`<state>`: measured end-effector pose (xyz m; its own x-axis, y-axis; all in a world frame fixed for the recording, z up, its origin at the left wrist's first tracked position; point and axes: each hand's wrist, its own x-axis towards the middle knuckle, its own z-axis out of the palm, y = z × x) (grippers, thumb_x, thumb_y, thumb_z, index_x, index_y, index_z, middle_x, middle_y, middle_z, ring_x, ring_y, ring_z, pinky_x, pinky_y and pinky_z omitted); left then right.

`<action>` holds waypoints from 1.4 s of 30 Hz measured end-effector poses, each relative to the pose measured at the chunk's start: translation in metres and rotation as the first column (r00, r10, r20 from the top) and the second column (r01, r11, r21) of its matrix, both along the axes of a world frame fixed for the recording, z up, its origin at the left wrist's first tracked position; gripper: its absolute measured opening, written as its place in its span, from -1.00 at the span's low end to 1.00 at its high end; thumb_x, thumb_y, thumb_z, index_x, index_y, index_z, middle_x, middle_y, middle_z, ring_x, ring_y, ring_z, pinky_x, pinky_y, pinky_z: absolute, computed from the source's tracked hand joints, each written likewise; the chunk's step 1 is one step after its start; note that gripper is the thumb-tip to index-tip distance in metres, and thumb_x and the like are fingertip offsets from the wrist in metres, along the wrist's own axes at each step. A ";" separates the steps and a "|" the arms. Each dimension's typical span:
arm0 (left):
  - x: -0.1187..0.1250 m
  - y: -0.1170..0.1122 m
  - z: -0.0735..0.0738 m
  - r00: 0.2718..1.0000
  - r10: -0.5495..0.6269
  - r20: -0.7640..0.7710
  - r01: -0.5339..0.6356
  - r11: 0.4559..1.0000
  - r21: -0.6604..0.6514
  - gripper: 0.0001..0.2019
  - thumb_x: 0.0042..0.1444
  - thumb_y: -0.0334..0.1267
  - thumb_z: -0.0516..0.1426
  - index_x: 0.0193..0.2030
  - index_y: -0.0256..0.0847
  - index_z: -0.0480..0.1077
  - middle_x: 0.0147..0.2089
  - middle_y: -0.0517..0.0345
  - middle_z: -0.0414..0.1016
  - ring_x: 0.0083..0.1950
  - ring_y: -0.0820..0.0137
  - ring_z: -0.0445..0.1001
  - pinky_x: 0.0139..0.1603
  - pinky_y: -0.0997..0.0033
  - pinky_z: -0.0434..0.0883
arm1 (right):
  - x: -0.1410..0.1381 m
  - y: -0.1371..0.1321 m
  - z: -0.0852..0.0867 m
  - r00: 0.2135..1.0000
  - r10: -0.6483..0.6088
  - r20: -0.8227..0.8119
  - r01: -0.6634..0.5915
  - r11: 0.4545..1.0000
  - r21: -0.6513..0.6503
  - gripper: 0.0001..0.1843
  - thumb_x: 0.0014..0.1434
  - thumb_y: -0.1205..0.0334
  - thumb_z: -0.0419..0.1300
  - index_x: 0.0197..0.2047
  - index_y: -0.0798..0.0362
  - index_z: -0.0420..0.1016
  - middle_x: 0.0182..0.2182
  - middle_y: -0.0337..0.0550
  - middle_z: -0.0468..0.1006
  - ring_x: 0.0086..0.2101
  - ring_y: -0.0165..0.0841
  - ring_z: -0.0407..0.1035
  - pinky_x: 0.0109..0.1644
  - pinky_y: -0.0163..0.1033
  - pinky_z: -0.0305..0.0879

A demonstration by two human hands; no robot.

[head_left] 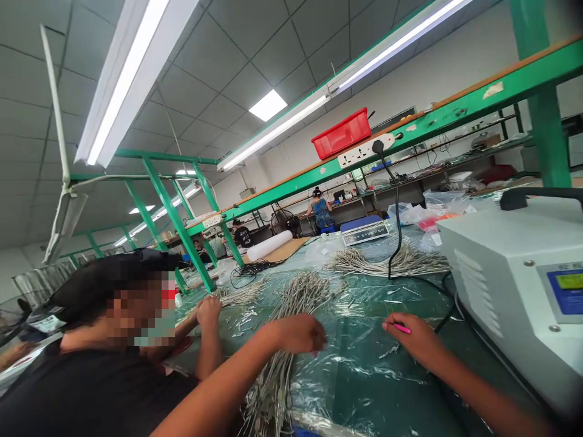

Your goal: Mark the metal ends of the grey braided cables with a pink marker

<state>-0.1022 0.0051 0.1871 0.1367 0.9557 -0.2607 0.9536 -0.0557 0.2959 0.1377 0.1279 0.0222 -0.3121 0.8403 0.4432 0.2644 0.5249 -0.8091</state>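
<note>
Beneath the left hand (296, 334), bundled wires (273, 388) lie

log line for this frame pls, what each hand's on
left hand: at silver braided cable bundle | right hand: holding slim pink pen | beneath: transparent plastic sheet

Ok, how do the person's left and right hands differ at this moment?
The left hand sits at a bundle of grey wires, while the right hand is off to the side, apart from that bundle, above the plastic sheet. The right hand holds a pink stick; whether the left hand grips anything is hard to tell. Both hands are bare and held palm down.
</note>
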 end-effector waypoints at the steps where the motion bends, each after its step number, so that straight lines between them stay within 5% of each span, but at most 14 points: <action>1: 0.012 0.012 -0.003 0.998 -0.066 -0.006 0.066 0.997 -0.027 -0.79 0.25 -0.17 0.18 -0.08 -0.24 0.49 -0.07 0.06 0.55 -0.13 0.31 0.54 -0.08 0.17 0.51 | 0.000 -0.002 0.001 1.000 -0.008 0.002 0.008 1.000 -0.005 -0.56 0.13 -0.16 0.12 -0.52 0.02 0.49 -0.55 -0.17 0.53 -0.45 -0.20 0.42 -0.37 -0.23 0.22; 5: 0.052 0.074 -0.024 0.984 -0.175 -0.038 0.175 0.984 0.006 -0.75 0.26 -0.17 0.16 0.01 -0.21 0.46 0.07 0.00 0.49 0.02 0.23 0.49 0.05 0.05 0.46 | 0.004 -0.005 0.009 0.993 -0.114 -0.010 0.114 0.993 -0.017 -0.36 0.29 -0.25 -0.08 -0.57 0.03 0.43 -0.66 -0.18 0.41 -0.57 -0.26 0.34 -0.45 -0.25 0.15; 9: 0.068 0.123 -0.067 0.997 -0.058 -0.046 0.064 0.987 0.150 -0.71 0.27 -0.18 0.15 0.08 -0.21 0.41 0.11 -0.03 0.45 0.03 0.21 0.49 0.01 0.06 0.48 | 0.015 -0.003 0.021 0.952 -0.298 -0.072 0.302 0.952 0.052 -0.28 0.35 -0.27 -0.24 -0.47 0.06 0.44 -0.57 -0.10 0.46 -0.47 -0.24 0.37 -0.37 -0.23 0.19; 14: 0.051 0.146 -0.134 0.975 0.216 0.059 -0.223 0.925 0.306 -0.67 0.27 -0.16 0.15 0.11 -0.24 0.38 0.09 -0.04 0.46 -0.01 0.22 0.50 -0.03 0.07 0.50 | 0.021 -0.012 0.031 0.937 -0.341 -0.071 0.348 0.928 0.131 -0.34 0.39 -0.22 -0.29 -0.48 0.03 0.30 -0.59 -0.19 0.39 -0.51 -0.33 0.31 -0.37 -0.27 0.19; 18: 0.038 0.154 -0.166 0.945 0.283 0.164 -0.324 0.877 0.355 -0.68 0.28 -0.16 0.15 0.09 -0.25 0.39 0.06 -0.03 0.47 -0.03 0.23 0.51 -0.05 0.08 0.50 | 0.012 -0.015 0.027 0.959 -0.279 0.049 0.272 0.955 0.114 -0.37 0.43 -0.12 -0.27 -0.46 0.05 0.34 -0.55 -0.20 0.41 -0.47 -0.37 0.34 -0.30 -0.27 0.24; 23: 0.033 0.161 -0.175 0.937 0.269 0.223 -0.336 0.868 0.367 -0.70 0.28 -0.15 0.14 0.07 -0.26 0.40 0.03 -0.01 0.49 -0.06 0.25 0.52 -0.07 0.11 0.51 | -0.004 0.002 0.014 0.948 -0.144 0.282 0.168 0.984 -0.062 -0.70 0.38 0.05 0.13 -0.14 0.14 0.48 -0.27 -0.17 0.53 -0.33 -0.39 0.45 -0.21 -0.20 0.44; 26: 0.033 0.161 -0.175 0.940 0.257 0.223 -0.326 0.869 0.373 -0.70 0.28 -0.15 0.14 0.06 -0.26 0.41 0.02 -0.01 0.49 -0.07 0.26 0.52 -0.08 0.12 0.51 | -0.006 0.009 0.012 0.933 -0.119 0.339 0.176 0.974 -0.142 -0.70 0.36 0.11 0.17 0.03 0.13 0.44 -0.08 -0.09 0.51 -0.18 -0.30 0.48 -0.10 -0.11 0.48; 37: 0.039 0.160 -0.175 0.959 0.243 0.147 -0.283 0.857 0.431 -0.72 0.28 -0.16 0.14 0.05 -0.25 0.42 0.01 0.00 0.50 -0.08 0.27 0.52 -0.08 0.13 0.51 | 0.002 0.003 0.002 0.902 -0.146 0.406 0.231 0.958 -0.171 -0.70 0.36 0.08 0.16 -0.03 0.15 0.47 -0.16 -0.13 0.53 -0.23 -0.32 0.48 -0.14 -0.14 0.48; 42: 0.055 0.178 -0.174 0.983 0.176 0.052 -0.176 0.823 0.540 -0.72 0.28 -0.18 0.14 0.07 -0.23 0.41 0.08 -0.03 0.47 -0.01 0.24 0.50 -0.01 0.08 0.49 | -0.004 0.005 0.004 0.887 -0.168 0.429 0.256 0.954 -0.156 -0.70 0.37 0.08 0.15 -0.02 0.14 0.46 -0.15 -0.12 0.53 -0.24 -0.33 0.48 -0.14 -0.14 0.48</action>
<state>-0.0471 0.1827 0.0134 -0.0476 0.9516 0.3036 0.9627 -0.0373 0.2678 0.1337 0.1333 0.0265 -0.2317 0.9641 0.1293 0.6792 0.2555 -0.6881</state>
